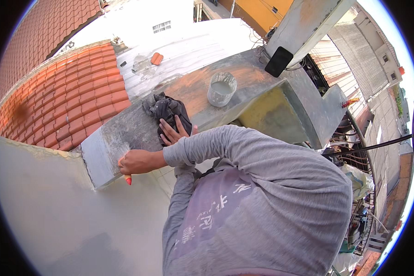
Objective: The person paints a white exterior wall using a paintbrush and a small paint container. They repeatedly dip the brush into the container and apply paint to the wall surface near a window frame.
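Observation:
My right hand (141,162) crosses over to the left, closed round a paintbrush (128,179) with an orange, red-tipped handle. Its pale bristles meet the top of the low wall (115,133), beside a light grey painted end. Beneath the right forearm, my left arm reaches forward. My left hand (174,132) lies with fingers spread on a crumpled black cloth or bag (163,110) on that same wall. Farther along the ledge stands a paint-spattered tub (222,89) holding pale grey paint.
Orange roof tiles (73,96) and a white metal roof (188,41) lie beyond the wall. A black phone (279,61) leans near a pillar (303,27) with loose wires. A yellowish recess (273,112) opens right of the tub. Smooth grey surface (69,202) fills the lower left.

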`<control>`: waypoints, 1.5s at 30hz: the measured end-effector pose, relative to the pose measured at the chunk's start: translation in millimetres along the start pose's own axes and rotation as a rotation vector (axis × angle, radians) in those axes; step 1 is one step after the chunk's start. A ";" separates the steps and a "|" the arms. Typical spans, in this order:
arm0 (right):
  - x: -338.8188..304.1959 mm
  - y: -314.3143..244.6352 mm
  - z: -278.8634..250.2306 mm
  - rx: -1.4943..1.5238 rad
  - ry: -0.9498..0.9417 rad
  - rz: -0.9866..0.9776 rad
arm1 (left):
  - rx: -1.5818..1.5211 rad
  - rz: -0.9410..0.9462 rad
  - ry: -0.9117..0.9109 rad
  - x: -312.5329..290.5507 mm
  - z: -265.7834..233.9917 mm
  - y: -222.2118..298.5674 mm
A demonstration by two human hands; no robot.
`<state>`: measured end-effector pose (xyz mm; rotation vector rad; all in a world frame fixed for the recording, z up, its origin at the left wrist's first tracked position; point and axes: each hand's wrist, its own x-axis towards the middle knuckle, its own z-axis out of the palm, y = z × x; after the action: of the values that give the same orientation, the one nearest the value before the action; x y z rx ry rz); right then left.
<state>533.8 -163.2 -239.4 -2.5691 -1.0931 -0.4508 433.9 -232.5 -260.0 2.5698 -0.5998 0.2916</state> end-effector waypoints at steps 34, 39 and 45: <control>-493.9 -50.5 -165.6 0.584 0.315 1.049 | -0.577 0.302 -0.111 -90.2 28.9 55.9; -692.5 -108.7 -34.7 0.713 0.744 1.937 | -0.773 0.424 -0.353 -57.8 73.9 199.7; -838.2 -269.5 104.6 0.781 -0.188 2.677 | -0.733 0.544 -0.148 34.0 189.9 340.2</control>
<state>-199.3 -476.5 -627.4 -1.2225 1.8416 0.7208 324.3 -607.6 -275.0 1.7036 -1.2017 0.0341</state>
